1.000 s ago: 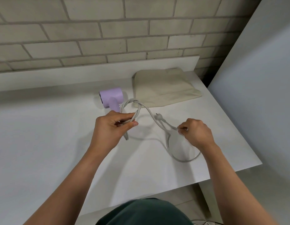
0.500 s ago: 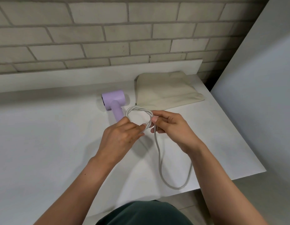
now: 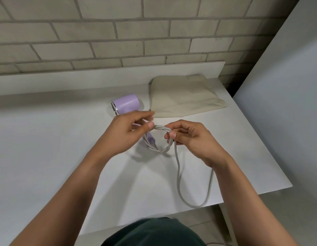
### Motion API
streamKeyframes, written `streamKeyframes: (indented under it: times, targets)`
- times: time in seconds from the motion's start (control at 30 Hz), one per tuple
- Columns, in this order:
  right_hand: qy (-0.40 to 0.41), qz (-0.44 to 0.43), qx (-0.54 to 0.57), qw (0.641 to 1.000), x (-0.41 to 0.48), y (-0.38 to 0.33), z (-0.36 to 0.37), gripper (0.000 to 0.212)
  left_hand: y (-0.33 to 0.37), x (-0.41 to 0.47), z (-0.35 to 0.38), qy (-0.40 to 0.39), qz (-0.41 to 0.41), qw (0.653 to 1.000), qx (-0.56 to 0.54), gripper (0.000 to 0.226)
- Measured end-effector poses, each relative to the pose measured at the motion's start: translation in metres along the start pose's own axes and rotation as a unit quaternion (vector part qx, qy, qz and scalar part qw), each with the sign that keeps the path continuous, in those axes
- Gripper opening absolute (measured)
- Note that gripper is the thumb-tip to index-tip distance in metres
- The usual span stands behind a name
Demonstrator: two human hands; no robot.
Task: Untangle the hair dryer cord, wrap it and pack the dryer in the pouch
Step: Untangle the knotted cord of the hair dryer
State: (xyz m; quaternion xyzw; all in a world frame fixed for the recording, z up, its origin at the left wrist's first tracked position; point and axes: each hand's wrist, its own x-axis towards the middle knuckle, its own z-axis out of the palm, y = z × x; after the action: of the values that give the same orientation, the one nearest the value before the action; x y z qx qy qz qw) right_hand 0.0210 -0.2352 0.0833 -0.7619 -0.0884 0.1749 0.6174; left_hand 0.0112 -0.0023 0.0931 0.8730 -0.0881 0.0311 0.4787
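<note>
Left hand (image 3: pixel 125 134) and right hand (image 3: pixel 188 137) each pinch the twisted cord (image 3: pixel 162 129) above the desk (image 3: pixel 47 139), dryer (image 3: pixel 125 103) at eleven o'clock, pouch (image 3: pixel 182 95) at one; pulling the ends apart could cinch the twist into a tighter knot.

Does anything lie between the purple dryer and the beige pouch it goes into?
Nothing visible. Only a narrow strip of bare table separates the dryer from the pouch to its right. The twisted cord, pinched by the left hand and right hand, lies nearer the person.
</note>
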Motion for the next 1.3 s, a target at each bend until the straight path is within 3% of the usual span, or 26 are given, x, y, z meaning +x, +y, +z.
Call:
streamKeyframes:
  times: [0.27,0.37,0.57,0.73,0.87,1.0,1.1,1.3]
  targets:
    - [0.085,0.003,0.014,0.996,0.000,-0.003,0.016,0.010,-0.005,0.004,-0.004,-0.051,-0.019,0.998,0.016,0.018]
    - [0.098,0.017,0.023,0.995,0.000,-0.008,0.023,0.009,-0.004,0.008,-0.009,-0.117,-0.040,0.991,-0.040,0.018]
    - [0.137,0.033,0.000,0.990,0.001,-0.013,0.037,0.011,-0.013,0.013,-0.017,-0.168,-0.085,0.973,-0.132,0.012]
    - [0.118,0.037,-0.044,0.991,-0.001,-0.017,0.047,0.006,-0.024,0.017,-0.022,-0.105,-0.115,0.974,-0.163,0.002]
    - [0.018,0.065,0.012,0.998,-0.006,-0.019,0.045,0.027,-0.028,0.018,-0.031,-0.146,-0.105,0.970,-0.167,0.005]
    - [0.061,0.065,0.024,0.996,-0.014,-0.011,0.062,0.019,-0.033,0.017,-0.041,-0.250,-0.109,0.951,-0.144,0.017]
    - [0.095,0.059,-0.022,0.993,-0.012,-0.012,0.064,0.015,-0.032,0.017,-0.038,-0.276,-0.135,0.940,-0.147,0.029]
    - [0.188,-0.039,-0.199,0.961,-0.003,-0.003,0.079,0.014,-0.027,0.020,-0.036,-0.254,-0.174,0.941,-0.140,0.024]
